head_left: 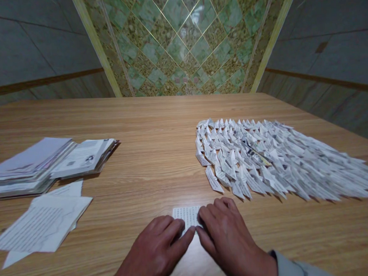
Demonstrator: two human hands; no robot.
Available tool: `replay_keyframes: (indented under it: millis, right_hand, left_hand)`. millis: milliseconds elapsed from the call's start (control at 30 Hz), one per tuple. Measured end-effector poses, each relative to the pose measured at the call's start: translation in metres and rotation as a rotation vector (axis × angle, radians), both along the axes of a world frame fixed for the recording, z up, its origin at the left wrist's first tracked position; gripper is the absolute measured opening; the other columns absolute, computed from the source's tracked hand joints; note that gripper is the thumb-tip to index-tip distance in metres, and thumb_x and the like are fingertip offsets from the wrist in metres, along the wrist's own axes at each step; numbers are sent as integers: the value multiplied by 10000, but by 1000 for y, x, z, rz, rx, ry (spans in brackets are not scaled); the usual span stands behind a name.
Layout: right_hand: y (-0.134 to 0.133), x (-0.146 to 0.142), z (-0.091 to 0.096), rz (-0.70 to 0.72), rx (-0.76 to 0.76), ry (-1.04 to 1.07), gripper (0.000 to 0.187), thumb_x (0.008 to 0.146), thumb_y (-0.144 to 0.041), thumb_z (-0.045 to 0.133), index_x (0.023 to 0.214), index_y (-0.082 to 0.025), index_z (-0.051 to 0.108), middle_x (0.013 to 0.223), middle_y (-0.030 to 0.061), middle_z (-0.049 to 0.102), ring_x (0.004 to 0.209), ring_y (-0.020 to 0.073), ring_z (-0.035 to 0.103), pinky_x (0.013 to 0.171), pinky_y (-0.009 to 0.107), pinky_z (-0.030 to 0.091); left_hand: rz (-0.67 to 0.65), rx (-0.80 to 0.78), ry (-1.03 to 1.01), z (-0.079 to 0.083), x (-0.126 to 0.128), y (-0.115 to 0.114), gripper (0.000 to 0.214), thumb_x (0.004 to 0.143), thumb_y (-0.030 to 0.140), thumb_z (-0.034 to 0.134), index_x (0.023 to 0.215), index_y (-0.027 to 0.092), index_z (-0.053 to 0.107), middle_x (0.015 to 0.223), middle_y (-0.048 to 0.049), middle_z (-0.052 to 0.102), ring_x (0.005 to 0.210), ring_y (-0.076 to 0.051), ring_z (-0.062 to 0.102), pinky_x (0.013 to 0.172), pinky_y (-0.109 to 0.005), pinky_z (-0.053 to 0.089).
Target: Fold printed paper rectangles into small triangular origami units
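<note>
A small folded piece of printed paper (186, 215) lies on the wooden table in front of me, with lines of dark text on its upper face. My left hand (158, 247) presses on its left side, fingers curled and thumb along the near edge. On the right side, my right hand (224, 234) grips it the same way, its thumb tip close to the left one. Both hands partly cover the paper, so its near edge and lower layers are hidden.
Many folded paper boats (254, 158) stand in packed rows at the right. Two stacks of paper, one whitish (37, 154) and one printed (84, 155), sit at the left. Nearer are loose printed sheets (46, 221). A tiled wall (180, 37) rises beyond the table (144, 115).
</note>
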State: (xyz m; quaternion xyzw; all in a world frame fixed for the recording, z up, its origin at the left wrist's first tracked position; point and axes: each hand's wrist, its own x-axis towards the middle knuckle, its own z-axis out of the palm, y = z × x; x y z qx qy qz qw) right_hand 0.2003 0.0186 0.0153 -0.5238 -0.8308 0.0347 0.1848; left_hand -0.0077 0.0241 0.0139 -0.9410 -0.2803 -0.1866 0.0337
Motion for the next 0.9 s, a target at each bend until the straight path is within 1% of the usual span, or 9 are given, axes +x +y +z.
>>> replay_keyframes:
  millis: [67, 200, 300, 467, 600, 700, 767, 833, 900]
  right_hand:
    - [0, 0, -1, -8, 12, -33, 176, 815, -208, 753, 800, -218, 578, 759, 10, 641, 792, 239, 543, 826, 379, 303]
    - [0, 1, -1, -11, -8, -32, 163, 818, -190, 740, 814, -221, 580, 772, 4, 646, 799, 234, 545, 824, 375, 306]
    - [1, 2, 1, -10, -31, -13, 161, 819, -180, 735, 817, -220, 580, 778, 1, 645, 808, 228, 546, 815, 367, 310]
    - [1, 2, 4, -11, -72, 21, 148, 813, -146, 714, 802, -213, 583, 776, 3, 645, 804, 218, 540, 810, 354, 315]
    - [3, 3, 5, -10, -108, 35, 129, 803, -109, 688, 805, -207, 604, 784, 8, 655, 799, 211, 538, 809, 348, 320]
    - [4, 4, 7, -28, -144, 39, 150, 791, -57, 654, 814, -204, 633, 766, 10, 655, 791, 207, 540, 803, 341, 329]
    - [4, 5, 7, -36, -157, 68, 187, 774, -23, 633, 810, -206, 647, 752, 8, 651, 785, 203, 541, 791, 331, 337]
    - [4, 6, 6, -37, -154, 128, 213, 752, -2, 620, 794, -208, 651, 745, 6, 644, 784, 199, 542, 780, 319, 345]
    - [5, 8, 4, -36, -136, 210, 242, 727, 20, 599, 785, -209, 649, 734, 0, 632, 776, 194, 542, 774, 309, 351]
  left_hand:
    - [-19, 16, 14, 0, -3, -4, 430, 1086, 212, 223, 1258, 168, 615, 952, -82, 709, 782, -204, 611, 699, -351, 472]
    - [20, 94, 29, -4, -11, -12, 473, 1076, 186, 209, 1269, 184, 640, 1098, -89, 733, 923, -236, 624, 806, -384, 482]
    - [49, 147, 31, -6, -21, -15, 450, 1062, 177, 259, 1257, 210, 663, 1166, -75, 737, 973, -241, 621, 816, -371, 487]
    - [82, 231, 57, -3, -39, -16, 405, 1057, 205, 319, 1215, 217, 692, 1202, -56, 749, 968, -223, 645, 813, -343, 492]
    - [90, 249, 79, -1, -43, -18, 389, 1035, 180, 344, 1191, 205, 700, 1196, -57, 757, 963, -228, 661, 820, -361, 497]
    - [89, 247, 73, -1, -40, -19, 359, 1008, 154, 381, 1139, 199, 712, 1159, -64, 770, 967, -244, 669, 846, -393, 500]
    - [106, 218, 46, -1, -36, -18, 345, 992, 139, 397, 1124, 205, 709, 1152, -64, 770, 975, -253, 672, 865, -414, 504]
    - [130, 160, -9, -1, -29, -14, 333, 984, 133, 404, 1117, 207, 700, 1152, -73, 766, 973, -260, 674, 864, -429, 519]
    - [138, 75, -61, 1, -20, -7, 308, 985, 150, 425, 1151, 202, 678, 1170, -92, 753, 978, -262, 676, 849, -428, 546]
